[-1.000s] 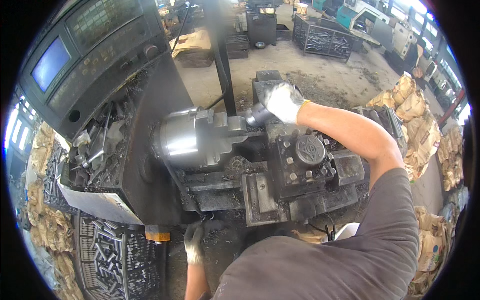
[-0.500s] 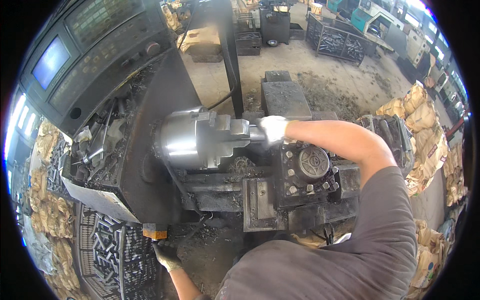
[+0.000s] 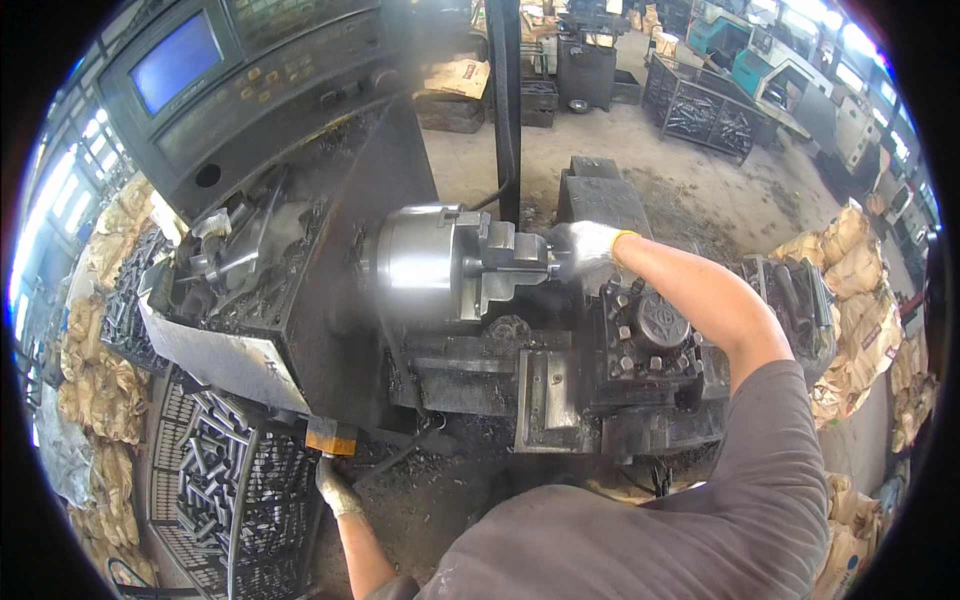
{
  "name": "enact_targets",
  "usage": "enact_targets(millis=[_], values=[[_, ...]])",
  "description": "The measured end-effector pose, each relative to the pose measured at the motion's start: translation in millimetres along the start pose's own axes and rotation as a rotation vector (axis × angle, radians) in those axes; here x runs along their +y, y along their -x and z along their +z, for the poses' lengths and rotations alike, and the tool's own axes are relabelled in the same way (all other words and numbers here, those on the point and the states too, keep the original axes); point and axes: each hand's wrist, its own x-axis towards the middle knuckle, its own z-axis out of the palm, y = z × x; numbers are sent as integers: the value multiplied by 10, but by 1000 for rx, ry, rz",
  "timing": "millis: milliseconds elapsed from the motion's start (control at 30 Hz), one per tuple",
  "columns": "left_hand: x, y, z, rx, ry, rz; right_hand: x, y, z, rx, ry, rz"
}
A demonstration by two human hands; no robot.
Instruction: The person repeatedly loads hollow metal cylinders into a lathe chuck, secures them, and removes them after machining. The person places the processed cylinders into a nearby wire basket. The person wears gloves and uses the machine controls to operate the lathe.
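My right hand (image 3: 592, 245), in a white knitted glove, is closed around the outer end of a short metal bar (image 3: 562, 263). The bar sits at the stepped jaws (image 3: 510, 255) of a shiny lathe chuck (image 3: 420, 262); whether the jaws clamp it I cannot tell. Low on the left, my gloved left hand (image 3: 340, 492) reaches up to the underside of an orange-yellow box (image 3: 332, 440) on the machine's lower corner. Its fingers are bunched against a small part there, which they mostly hide.
Below my right forearm stands a tool post (image 3: 655, 330) with several bolts. A control panel with a lit screen (image 3: 175, 62) rises at upper left. A crate of metal bars (image 3: 215, 450) stands lower left. Paper sacks (image 3: 850, 270) are stacked on the right.
The whole view has shifted, moving the chuck and tool post rightward in the picture. Both hands keep about the same places on the machine.
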Motion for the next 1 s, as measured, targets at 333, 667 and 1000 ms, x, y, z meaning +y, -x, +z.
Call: enact_targets(millis=[333,667,1000], values=[[1354,965,776,151,-731,1294,-2026,1983,-766,514,-403,-134],[2962,328,3888,-230,-1128,1344,-2044,2633,-361,400,-439,-251],[3137,-174,4602,-83,-1383,1153,-1654,2895,-227,255,-588,-257]])
